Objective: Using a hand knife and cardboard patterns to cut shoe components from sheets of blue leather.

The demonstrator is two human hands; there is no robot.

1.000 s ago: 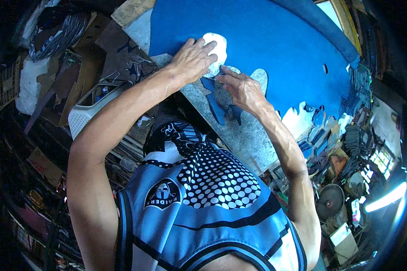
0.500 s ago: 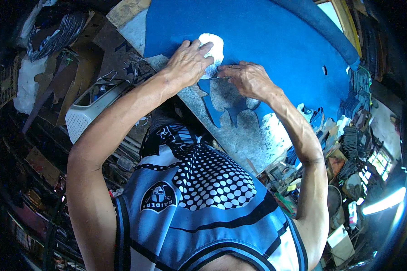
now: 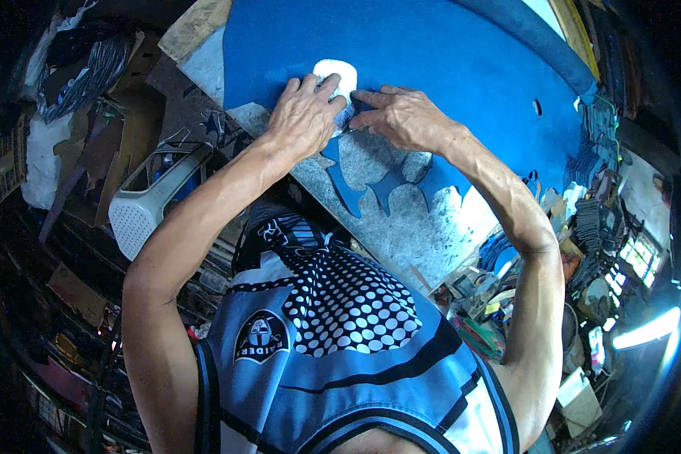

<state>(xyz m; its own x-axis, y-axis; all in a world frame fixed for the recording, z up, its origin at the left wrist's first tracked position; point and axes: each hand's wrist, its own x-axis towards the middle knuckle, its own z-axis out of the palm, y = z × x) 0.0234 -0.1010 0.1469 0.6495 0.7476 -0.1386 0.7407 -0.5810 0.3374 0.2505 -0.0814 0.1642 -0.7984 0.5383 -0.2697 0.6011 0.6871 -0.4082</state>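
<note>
A blue sheet (image 3: 446, 60) covers the far part of the bench (image 3: 401, 234), its near border cut in scallops, with pointed tongues (image 3: 343, 185) reaching toward the bench's near edge; between those tongues and that edge the speckled grey top lies bare. The white rounded piece (image 3: 337, 72) rests on the sheet just in from the scalloped border, toward the bench's left end. The left hand (image 3: 303, 113) lies palm down over the lower left side of this piece, fingers moderately spread and bent, some of the tips on the white surface. The right hand (image 3: 408, 121) is just beside the piece's right side — forefinger stretched toward it, thumb lower down, only a narrow gap between the two; whether they grip anything small I cannot tell. A thick blue roll (image 3: 530, 41) runs along the bench's far edge on the right, and a small dark oval mark (image 3: 537, 107) shows on the sheet below it. Past the bench's right edge stands a stack of dark pieces (image 3: 586, 227), with a lit tube lamp (image 3: 647, 329) farther out; off its left end is a pale perforated stool (image 3: 132, 219), partly behind the left forearm.
</note>
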